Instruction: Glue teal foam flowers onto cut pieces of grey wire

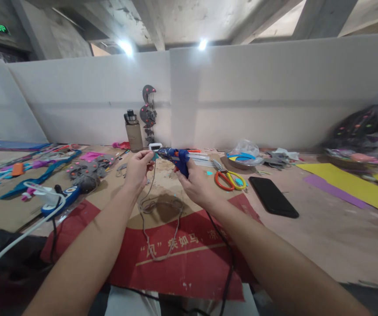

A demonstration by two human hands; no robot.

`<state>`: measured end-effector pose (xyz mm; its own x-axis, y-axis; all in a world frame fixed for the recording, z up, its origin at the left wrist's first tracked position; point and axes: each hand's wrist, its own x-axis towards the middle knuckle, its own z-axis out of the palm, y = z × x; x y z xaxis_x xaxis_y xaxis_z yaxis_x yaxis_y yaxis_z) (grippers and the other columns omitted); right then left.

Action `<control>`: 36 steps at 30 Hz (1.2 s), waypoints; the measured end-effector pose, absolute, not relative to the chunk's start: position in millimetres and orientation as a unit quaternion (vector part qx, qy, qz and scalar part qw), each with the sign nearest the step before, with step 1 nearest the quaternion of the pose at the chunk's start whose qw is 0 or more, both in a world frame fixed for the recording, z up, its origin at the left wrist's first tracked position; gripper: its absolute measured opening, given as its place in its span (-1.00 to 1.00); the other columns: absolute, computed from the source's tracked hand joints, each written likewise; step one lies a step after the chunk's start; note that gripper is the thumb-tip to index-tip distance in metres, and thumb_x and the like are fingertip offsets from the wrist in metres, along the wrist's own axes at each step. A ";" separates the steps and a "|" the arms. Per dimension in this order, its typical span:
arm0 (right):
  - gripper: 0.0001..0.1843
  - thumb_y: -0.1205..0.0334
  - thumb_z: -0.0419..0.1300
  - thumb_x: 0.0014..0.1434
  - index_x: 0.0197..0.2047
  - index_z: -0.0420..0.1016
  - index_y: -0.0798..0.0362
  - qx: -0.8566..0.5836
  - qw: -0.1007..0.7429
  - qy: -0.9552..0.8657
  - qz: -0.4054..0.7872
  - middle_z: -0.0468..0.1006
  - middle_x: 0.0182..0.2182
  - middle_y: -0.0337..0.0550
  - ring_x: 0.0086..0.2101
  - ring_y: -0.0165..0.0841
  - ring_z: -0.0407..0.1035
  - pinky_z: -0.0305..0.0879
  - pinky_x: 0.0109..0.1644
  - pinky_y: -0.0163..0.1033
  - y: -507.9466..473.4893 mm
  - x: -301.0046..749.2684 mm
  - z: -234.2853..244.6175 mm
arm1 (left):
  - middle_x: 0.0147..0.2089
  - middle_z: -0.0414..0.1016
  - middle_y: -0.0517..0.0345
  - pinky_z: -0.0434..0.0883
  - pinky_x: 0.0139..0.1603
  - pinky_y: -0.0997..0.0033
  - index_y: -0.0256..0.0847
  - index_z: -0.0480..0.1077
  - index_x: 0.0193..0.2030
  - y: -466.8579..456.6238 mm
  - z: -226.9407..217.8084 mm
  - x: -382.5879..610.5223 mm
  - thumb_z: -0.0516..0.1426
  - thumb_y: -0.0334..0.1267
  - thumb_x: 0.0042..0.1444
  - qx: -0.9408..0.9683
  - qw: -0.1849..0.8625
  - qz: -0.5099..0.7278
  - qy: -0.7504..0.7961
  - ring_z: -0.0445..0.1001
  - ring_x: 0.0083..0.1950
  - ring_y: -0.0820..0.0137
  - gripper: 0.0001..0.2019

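My right hand is wrapped round a blue hot glue gun. Clear glue sticks show just past its rear end. The gun's nozzle points left, close to the fingertips of my left hand. Those fingers are pinched together at the upper end of a thin grey cord, which hangs down and loops over a red printed sheet. A small white-framed piece and a bit of teal show at the fingertips; whether the fingers touch them I cannot tell.
Orange-and-yellow scissors and a black phone lie to the right. A bowl with a plastic bag stands behind them. At left are a blue power strip and grey cutouts. A bottle stands by the white partition.
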<state>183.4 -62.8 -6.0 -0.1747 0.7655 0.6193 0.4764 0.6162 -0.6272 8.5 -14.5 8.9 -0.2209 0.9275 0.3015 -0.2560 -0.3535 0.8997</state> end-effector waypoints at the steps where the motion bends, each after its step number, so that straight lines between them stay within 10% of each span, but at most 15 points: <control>1: -0.74 0.28 0.00 0.13 -0.10 0.32 0.09 -0.413 0.490 -0.753 0.149 0.50 -0.28 -0.02 -0.31 -0.24 0.35 0.25 -0.18 -0.14 -63.1 183.4 -5.8 | -0.55 0.29 0.27 0.11 -0.62 0.58 -0.28 0.39 -0.43 -14.6 8.9 8.6 0.29 -0.24 -0.23 0.452 0.431 0.687 0.372 0.25 -0.58 0.59 -0.78; 24: -0.78 0.27 0.03 0.10 -0.14 0.31 0.06 -0.409 0.506 -0.740 0.171 0.49 -0.31 -0.07 -0.33 -0.27 0.35 0.27 -0.19 -0.15 -62.7 183.6 -5.6 | -0.55 0.33 0.27 0.11 -0.61 0.57 -0.26 0.39 -0.43 -12.7 9.6 5.1 0.30 -0.25 -0.27 0.437 0.437 0.690 0.376 0.28 -0.57 0.57 -0.76; 31: -0.75 0.27 0.03 0.02 -0.17 0.26 0.02 -0.439 0.572 -0.611 0.326 0.48 -0.39 -0.22 -0.57 -0.43 0.26 0.26 -0.47 -0.28 -40.0 190.6 -16.1 | -0.48 0.38 0.24 0.15 -0.49 0.57 -0.23 0.44 -0.43 -9.6 4.8 4.9 0.24 -0.27 -0.17 0.498 0.324 0.704 0.389 0.25 -0.49 0.56 -0.87; 36: -0.96 0.29 0.09 -0.03 -0.43 0.27 0.01 -0.578 0.414 -0.633 0.304 0.38 -0.63 -0.25 -0.60 -0.35 0.31 0.24 -0.50 -0.25 -8.8 205.9 -38.9 | -0.46 0.41 0.21 0.19 -0.41 0.52 -0.22 0.47 -0.41 -17.0 4.1 12.4 0.22 -0.25 -0.11 0.570 0.261 0.662 0.412 0.28 -0.45 0.50 -0.89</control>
